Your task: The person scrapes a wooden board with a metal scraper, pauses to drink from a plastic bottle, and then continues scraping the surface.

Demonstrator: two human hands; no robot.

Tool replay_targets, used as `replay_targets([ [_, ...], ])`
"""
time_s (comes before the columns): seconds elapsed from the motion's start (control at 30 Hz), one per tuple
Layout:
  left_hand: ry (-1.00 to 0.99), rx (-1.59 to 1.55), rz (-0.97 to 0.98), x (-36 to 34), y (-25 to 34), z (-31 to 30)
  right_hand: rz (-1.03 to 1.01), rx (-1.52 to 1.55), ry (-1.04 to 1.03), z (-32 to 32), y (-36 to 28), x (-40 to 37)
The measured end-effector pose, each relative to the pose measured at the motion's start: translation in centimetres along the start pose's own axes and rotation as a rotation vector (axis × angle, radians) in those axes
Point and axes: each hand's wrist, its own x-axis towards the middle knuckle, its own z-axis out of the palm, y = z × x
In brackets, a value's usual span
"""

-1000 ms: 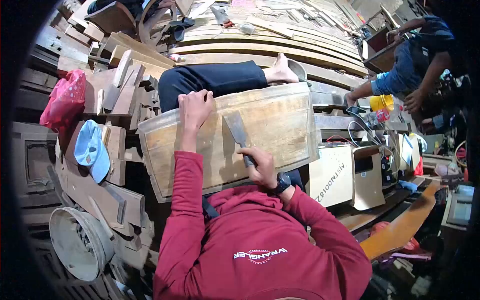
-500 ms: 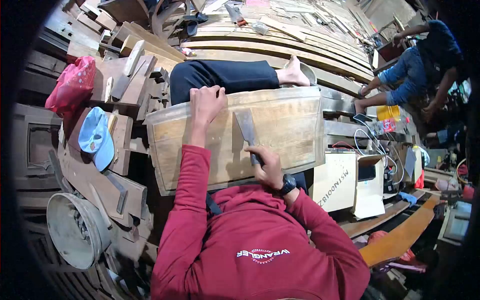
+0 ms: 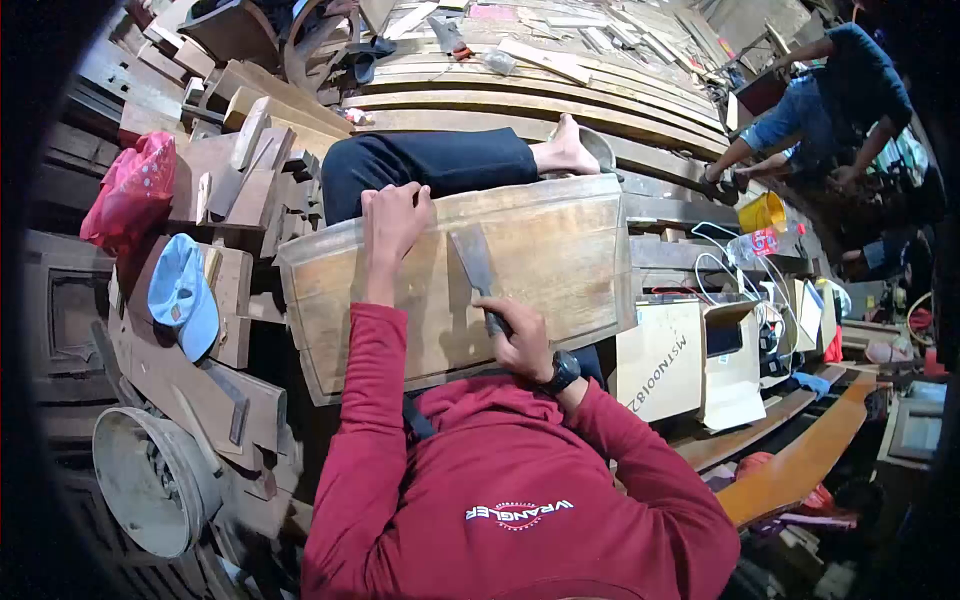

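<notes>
A wide wooden panel with darker edges lies across my lap. My left hand rests at its far edge, left of the middle, with the fingers bent over that edge. In my right hand is a scraper with a flat metal blade, held by its dark handle near the panel's near edge. The blade points away from me, over the panel's surface; whether it touches the wood cannot be made out.
On the left are a blue cap, a red bag and a round bucket. Cardboard boxes, cables and a yellow container stand on the right. A co-worker sits at the upper right.
The whole view has shifted, so the panel and surroundings appear slightly further left. Both hands keep nearly the same places on the panel, and the scraper stays in my right hand.
</notes>
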Motion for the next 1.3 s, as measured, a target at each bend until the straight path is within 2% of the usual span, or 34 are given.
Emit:
replay_targets([
  [0.07, 0.008, 0.015, 0.007, -0.2, 0.0, -0.1, -0.065, -0.036, 0.040, 0.5, 0.2, 0.4],
  [0.17, -0.005, -0.009, 0.004, -0.1, 0.0, -0.1, -0.008, 0.023, -0.078, -1.6, 0.3, -0.6],
  [0.3, 0.027, 0.001, 0.012, -0.2, 0.2, -0.2, -0.048, -0.038, 0.009, 0.3, -0.3, 0.3],
  [0.47, -0.015, 0.006, 0.005, 0.0, 0.2, -0.2, 0.062, 0.034, 0.018, -0.7, 0.0, -0.4],
  [0.57, -0.014, -0.016, 0.007, -0.1, 0.3, -0.5, -0.064, -0.013, -0.027, -0.6, 0.4, -0.3],
  [0.6, -0.004, -0.015, 0.012, 0.0, 0.4, -0.6, 0.020, 0.010, -0.040, -0.6, -0.1, -0.4],
  [0.7, -0.028, -0.023, 0.001, -0.1, 0.7, -0.9, 0.033, -0.057, -0.034, -0.1, -0.2, 0.2],
  [0.73, 0.000, -0.004, 0.021, -0.2, 0.4, -0.5, -0.042, -0.064, -0.018, 0.0, 0.2, 0.3],
  [0.83, 0.022, -0.001, 0.029, -0.2, 0.4, -0.6, -0.101, -0.024, -0.024, -0.9, 0.9, -0.7],
  [0.87, -0.006, -0.003, 0.003, -0.1, 0.5, -0.6, -0.049, 0.011, -0.066, -0.5, 1.7, -1.4],
  [0.97, -0.063, 0.018, -0.008, -0.1, 1.0, -1.2, -0.046, -0.033, -0.001, 0.8, 0.8, -0.5],
  [1.3, -0.031, 0.012, 0.005, -0.1, 0.4, -0.6, -0.062, -0.005, -0.118, -0.8, 0.7, -0.7],
])
